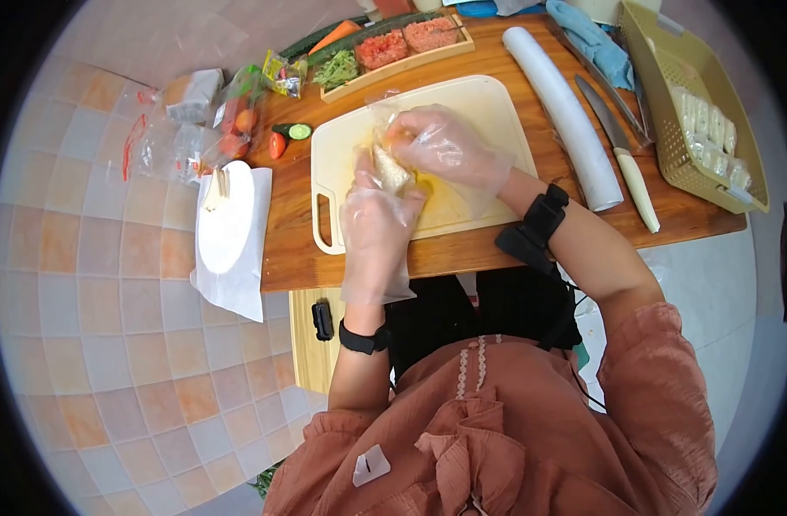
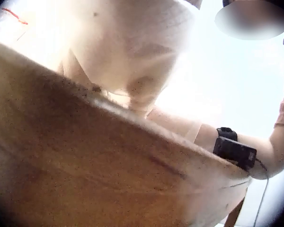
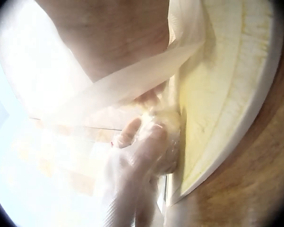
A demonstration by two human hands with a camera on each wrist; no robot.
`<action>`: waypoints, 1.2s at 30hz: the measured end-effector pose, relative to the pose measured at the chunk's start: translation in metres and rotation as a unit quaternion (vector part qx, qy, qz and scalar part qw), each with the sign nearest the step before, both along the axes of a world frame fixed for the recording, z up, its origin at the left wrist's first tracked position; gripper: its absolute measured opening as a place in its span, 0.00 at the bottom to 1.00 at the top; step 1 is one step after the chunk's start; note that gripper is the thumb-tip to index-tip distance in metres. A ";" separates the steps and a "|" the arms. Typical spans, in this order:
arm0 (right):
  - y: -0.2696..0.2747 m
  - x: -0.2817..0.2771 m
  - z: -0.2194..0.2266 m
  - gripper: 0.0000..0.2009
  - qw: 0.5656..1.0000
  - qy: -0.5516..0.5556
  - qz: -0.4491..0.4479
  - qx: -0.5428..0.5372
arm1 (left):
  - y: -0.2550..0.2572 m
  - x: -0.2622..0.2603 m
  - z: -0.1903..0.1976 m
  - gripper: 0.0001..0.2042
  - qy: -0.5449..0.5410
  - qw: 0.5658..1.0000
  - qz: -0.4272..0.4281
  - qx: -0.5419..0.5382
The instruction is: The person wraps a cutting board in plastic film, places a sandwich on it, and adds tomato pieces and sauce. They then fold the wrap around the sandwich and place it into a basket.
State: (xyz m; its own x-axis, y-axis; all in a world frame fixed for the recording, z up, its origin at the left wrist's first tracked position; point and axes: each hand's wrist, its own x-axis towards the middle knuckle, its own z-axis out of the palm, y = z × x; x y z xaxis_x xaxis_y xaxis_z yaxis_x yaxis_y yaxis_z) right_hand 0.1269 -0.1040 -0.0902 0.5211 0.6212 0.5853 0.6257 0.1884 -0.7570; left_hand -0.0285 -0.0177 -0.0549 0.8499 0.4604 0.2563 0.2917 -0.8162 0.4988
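Observation:
A pale, whitish roll in clear film is held over the cream cutting board in the head view. My left hand, in a clear plastic glove, grips its near side with the fingers curled round it. From the right, my gloved right hand pinches the film at the roll's far end. Blurred glove plastic fills the upper part of the left wrist view. In the right wrist view the left fingers lie close under the right hand, and the roll is mostly hidden.
Behind the board stands a wooden tray with chopped fillings. Right of it lie a white film roll, a knife and a basket of wrapped rolls. Left are cucumber, tomato and a white plate.

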 end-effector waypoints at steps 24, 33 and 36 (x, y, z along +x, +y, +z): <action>-0.001 0.000 -0.006 0.08 0.996 0.021 0.064 0.055 | -0.002 -0.015 0.004 0.45 -0.011 0.988 -0.035 -0.150; 0.001 0.002 -0.005 0.08 0.999 -0.051 0.001 0.019 | 0.005 -0.013 -0.004 0.37 -0.043 0.990 -0.063 -0.119; -0.004 0.000 0.003 0.09 0.999 0.000 0.035 -0.029 | 0.005 -0.013 -0.007 0.32 -0.031 0.991 -0.050 -0.121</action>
